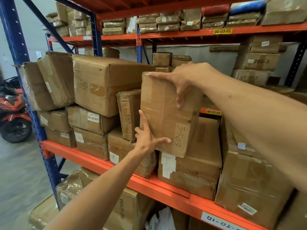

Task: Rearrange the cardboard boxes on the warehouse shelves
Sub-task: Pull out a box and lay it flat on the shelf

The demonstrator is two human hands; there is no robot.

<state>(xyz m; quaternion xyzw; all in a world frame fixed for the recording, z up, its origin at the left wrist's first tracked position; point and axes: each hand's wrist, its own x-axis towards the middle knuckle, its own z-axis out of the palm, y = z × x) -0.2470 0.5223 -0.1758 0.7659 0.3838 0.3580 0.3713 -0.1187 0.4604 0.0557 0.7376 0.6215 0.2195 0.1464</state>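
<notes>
— Racking first: what does it look like?
— Orange beams on blue uprights, the middle level crowded with taped cardboard boxes. The biggest, a wide box with handwriting on its face, tops the left-hand stack.

— And the box being handled?
— An upright tall box marked "3403" in pen. It is tilted, its lower end over a labelled carton, with a smaller taped parcel just to its left.

— How are the hands on it?
— The right hand grips the top edge, thumb down the front. The left hand is spread flat against the lower left corner, bracing rather than clenched.

— Anything else?
— A red motorcycle stands on the floor at far left.
</notes>
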